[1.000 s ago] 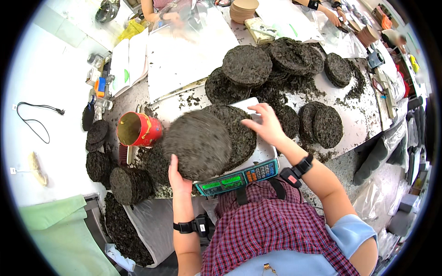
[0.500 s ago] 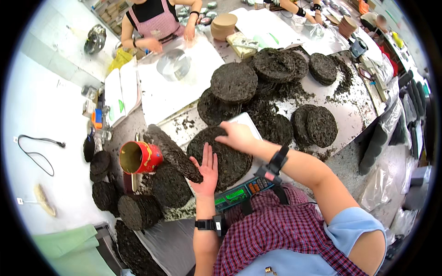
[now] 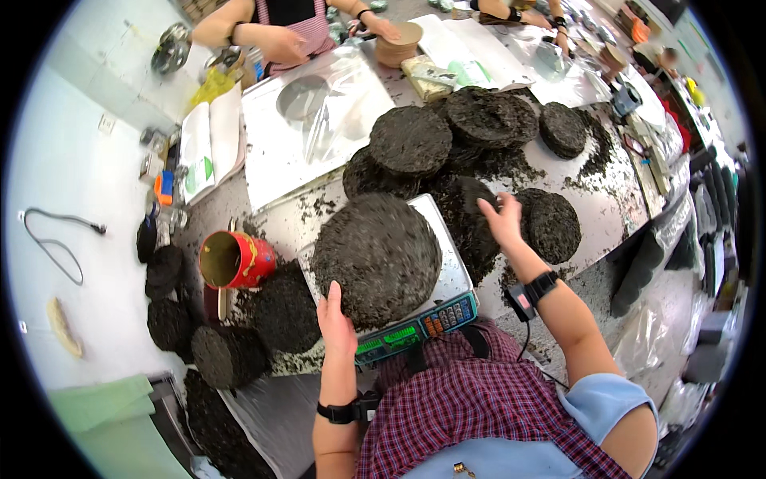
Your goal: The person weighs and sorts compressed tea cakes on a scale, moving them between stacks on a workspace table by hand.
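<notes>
A dark, rough round cake that looks like dried seaweed covers most of a digital scale's metal pan. My left hand is at the lower left edge of this cake, fingers stretched along its side, apparently touching it. Farther right, my right hand reaches to another dark cake, its fingers spread and the tips at that cake's right edge. The green display on the scale's near side is lit. How far the right fingers wrap behind the cake cannot be made out.
Beyond the scale, several cakes are piled amid loose dark flakes. A red can stands left, near stacked cakes. Across the table, a co-worker's hand is above a clear plastic sheet near round discs.
The cake that leaned against my left palm now lies on the scale. My right hand has left the scale and moved right to another cake. The co-worker's hands have shifted.
</notes>
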Demonstrator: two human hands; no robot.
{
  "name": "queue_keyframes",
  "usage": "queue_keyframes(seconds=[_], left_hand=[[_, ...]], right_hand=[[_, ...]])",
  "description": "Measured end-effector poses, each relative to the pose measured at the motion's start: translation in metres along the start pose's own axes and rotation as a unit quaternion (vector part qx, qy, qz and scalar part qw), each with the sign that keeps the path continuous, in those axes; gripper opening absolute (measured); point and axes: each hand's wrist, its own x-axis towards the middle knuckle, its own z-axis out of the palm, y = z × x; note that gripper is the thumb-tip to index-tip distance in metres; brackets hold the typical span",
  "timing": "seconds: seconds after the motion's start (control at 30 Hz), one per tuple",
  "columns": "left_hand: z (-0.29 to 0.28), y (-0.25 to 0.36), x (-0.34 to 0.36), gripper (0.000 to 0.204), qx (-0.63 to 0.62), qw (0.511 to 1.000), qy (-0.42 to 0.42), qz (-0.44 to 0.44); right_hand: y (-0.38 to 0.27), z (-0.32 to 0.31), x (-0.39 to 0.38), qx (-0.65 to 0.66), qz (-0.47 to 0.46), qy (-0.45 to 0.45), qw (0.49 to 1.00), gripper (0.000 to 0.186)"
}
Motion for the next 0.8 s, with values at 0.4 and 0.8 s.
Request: queue_keyframes(seconds=[0.4, 0.8], left_hand=[[-0.037, 0.007, 0.009, 0.07, 0.084, 0.995, 0.051, -0.018], [-0.085, -0.006, -0.026, 0.047, 0.019, 0.973, 0.191, 0.131]], right_hand=[[-0.087, 0.011, -0.11, -0.031, -0.085, -0.326, 0.941, 0.075], [-0.267, 0.108, -0.09, 0.468, 0.134, -0.378, 0.787, 0.094]])
